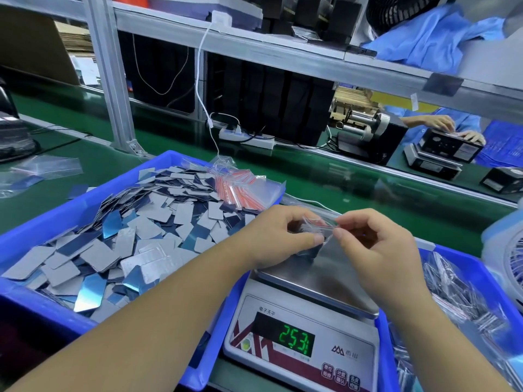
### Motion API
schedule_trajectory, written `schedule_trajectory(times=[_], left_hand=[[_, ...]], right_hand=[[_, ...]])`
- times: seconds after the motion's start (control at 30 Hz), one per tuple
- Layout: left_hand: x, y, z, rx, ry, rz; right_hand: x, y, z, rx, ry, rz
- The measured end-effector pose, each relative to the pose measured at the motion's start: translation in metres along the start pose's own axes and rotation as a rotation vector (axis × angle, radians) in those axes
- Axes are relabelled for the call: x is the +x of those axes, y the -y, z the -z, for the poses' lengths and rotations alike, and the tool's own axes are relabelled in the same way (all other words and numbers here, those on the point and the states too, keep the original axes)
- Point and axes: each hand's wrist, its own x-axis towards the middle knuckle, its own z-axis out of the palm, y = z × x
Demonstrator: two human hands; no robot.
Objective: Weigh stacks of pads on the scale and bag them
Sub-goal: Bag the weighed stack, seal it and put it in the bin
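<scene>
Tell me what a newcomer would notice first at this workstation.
The big blue bin on the left, heaped with loose grey and shiny blue pads, draws the eye first. In the centre, the left hand and right hand pinch a small clear zip bag above the steel pan of the scale, whose green display glows near the bottom. Another blue bin of filled bags sits at right.

Scale [305, 329] right of pad bin [36, 236]
</scene>
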Motion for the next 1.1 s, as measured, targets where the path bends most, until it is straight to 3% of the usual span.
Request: schedule_trajectory(times=[0.17, 0.37, 0.5, 0.8, 1.1], left_hand=[[0.0022, 0.0017, 0.0019, -0.092, -0.014, 0.058], [0.0018, 0.0011, 0.0008, -0.077, -0.03, 0.044], [0.0011, 0.0009, 0.0022, -0.081, 0.003, 0.042], [0.0024, 0.0007, 0.0027, -0.393, -0.047, 0.077], [0.0057, 0.003, 0.001, -0.337, -0.099, 0.102]], right_hand=[[0.0037, -0.0028, 0.0038, 0.067, -0.045, -0.015], [0.0011, -0.0016, 0.0006, 0.127, 0.056, -0.045], [-0.0001, -0.0014, -0.0009, 0.107, 0.032, -0.025], [0.0041, -0.0017, 0.0043, 0.183, -0.043, -0.076], [0.0048, -0.0057, 0.0036, 0.271, -0.007, -0.154]])
